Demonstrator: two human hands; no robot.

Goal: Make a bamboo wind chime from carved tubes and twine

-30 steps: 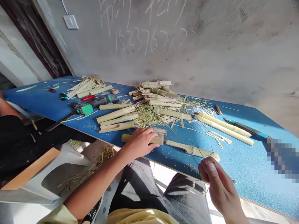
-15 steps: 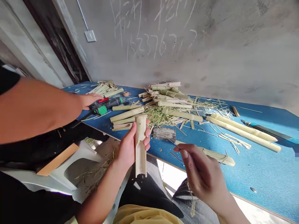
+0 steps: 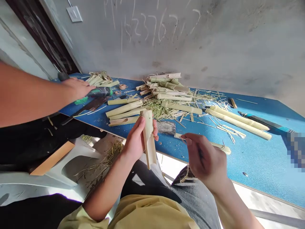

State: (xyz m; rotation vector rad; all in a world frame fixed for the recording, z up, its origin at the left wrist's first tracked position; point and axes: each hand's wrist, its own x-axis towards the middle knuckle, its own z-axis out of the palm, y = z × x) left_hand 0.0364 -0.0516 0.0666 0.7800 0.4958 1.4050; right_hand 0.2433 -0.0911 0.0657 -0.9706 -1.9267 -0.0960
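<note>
My left hand (image 3: 137,140) is shut on a split bamboo tube (image 3: 148,139), holding it tilted up above the table's front edge. My right hand (image 3: 205,156) pinches a thin plant fibre, which trails below the fingers. It is close to a carved bamboo piece (image 3: 221,148) lying on the blue board (image 3: 243,159). A dark sanding block (image 3: 166,127) lies just beyond my left hand. A co-worker's hand (image 3: 76,89) rests on a green-and-black power tool (image 3: 100,92) at the far left.
Long bamboo tubes (image 3: 238,123) and a blue-handled blade (image 3: 264,122) lie at the right of the board. Cut bamboo (image 3: 166,87) and loose straw (image 3: 154,108) are heaped at the back. A concrete wall rises behind, with a white plastic chair (image 3: 51,187) at lower left.
My left hand has lifted the bamboo tube off the sanding block and tilted it. A co-worker's arm has reached in from the left onto the power tool, and my right hand has moved left.
</note>
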